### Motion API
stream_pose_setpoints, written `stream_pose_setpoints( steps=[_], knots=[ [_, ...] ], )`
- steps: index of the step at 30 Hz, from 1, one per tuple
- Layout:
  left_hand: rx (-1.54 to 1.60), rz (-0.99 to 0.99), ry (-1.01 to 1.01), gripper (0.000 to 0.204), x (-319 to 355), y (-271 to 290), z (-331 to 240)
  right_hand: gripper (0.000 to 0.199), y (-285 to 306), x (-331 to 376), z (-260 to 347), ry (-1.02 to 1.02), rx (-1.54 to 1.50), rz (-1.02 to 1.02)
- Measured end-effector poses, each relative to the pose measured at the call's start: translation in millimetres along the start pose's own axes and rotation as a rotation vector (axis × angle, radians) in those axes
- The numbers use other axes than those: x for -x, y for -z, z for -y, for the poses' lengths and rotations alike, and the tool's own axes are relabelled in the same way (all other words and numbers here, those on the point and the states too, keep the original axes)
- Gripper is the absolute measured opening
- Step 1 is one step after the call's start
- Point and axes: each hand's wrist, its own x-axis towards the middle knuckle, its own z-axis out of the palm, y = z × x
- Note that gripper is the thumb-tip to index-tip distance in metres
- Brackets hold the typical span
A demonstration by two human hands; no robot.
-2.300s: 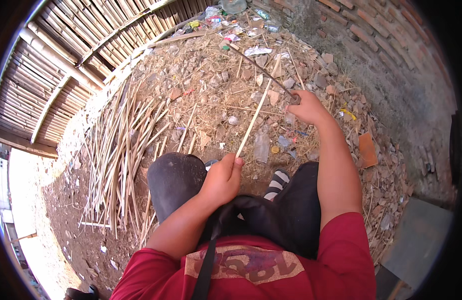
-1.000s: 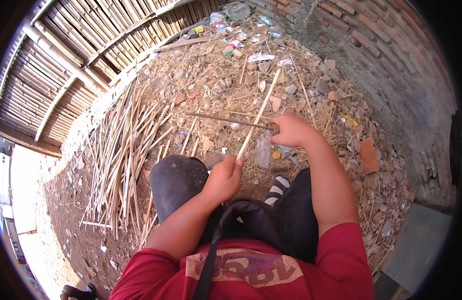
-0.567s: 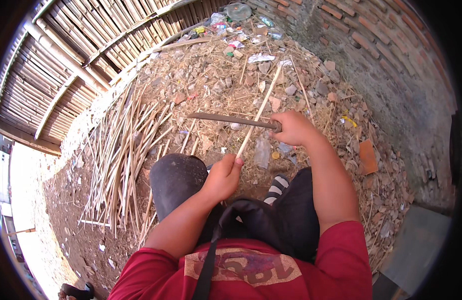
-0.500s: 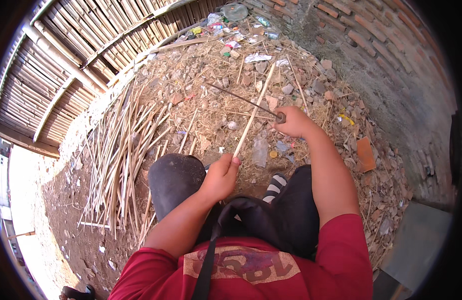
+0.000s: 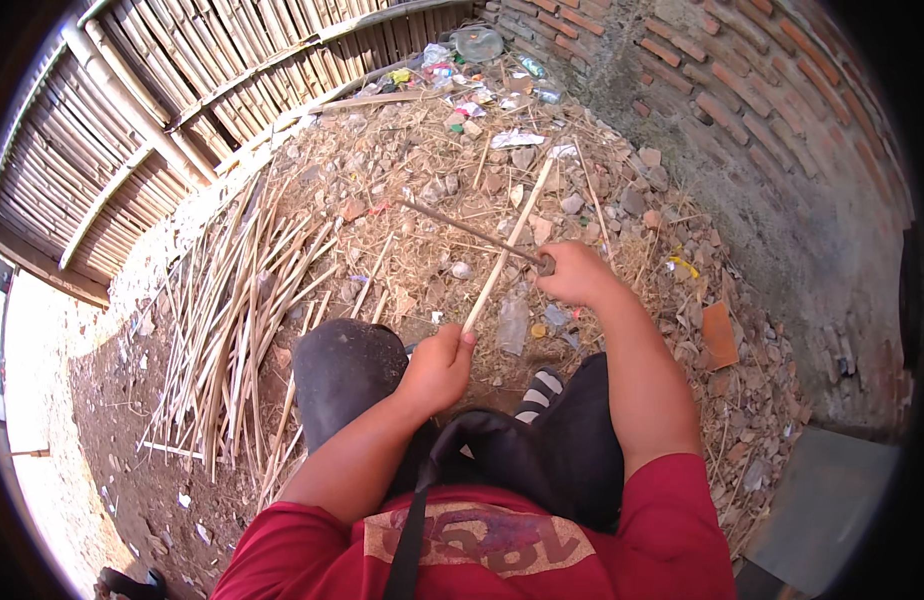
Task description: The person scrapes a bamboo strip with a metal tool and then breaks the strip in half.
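Observation:
My left hand (image 5: 440,366) grips the near end of a long pale bamboo stick (image 5: 510,245) that runs up and away over the littered ground. My right hand (image 5: 580,274) holds the handle of a long dark blade (image 5: 467,229), which lies across the stick and points up to the left. I sit low, with a dark rounded block (image 5: 347,372) just left of my left hand and my striped sandal (image 5: 540,391) between my knees.
A heap of split bamboo sticks (image 5: 237,310) lies on the dirt at left. A bamboo fence (image 5: 162,110) curves along the upper left, and a brick wall (image 5: 782,150) stands at right. Litter, stones and a clear plastic bottle (image 5: 512,322) cover the ground ahead.
My right hand has swung the blade up and down against the stick, from lying flat to the left to angled up-left now. My left hand has kept its grip on the stick.

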Motion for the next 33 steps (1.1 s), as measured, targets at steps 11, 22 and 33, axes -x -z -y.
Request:
stream_pose_setpoints(
  steps=[11,22,33],
  knots=[
    [0.003,0.044,0.019,0.030,-1,3,-6,0.052,9,-3,6,0.034,0.076,0.111],
    [0.166,0.085,0.079,0.026,1,9,4,0.054,-2,-13,1,0.000,-0.042,0.063],
    [0.358,0.132,0.071,0.023,-1,1,11,0.045,-2,-8,0,0.095,-0.053,0.030]
  ],
)
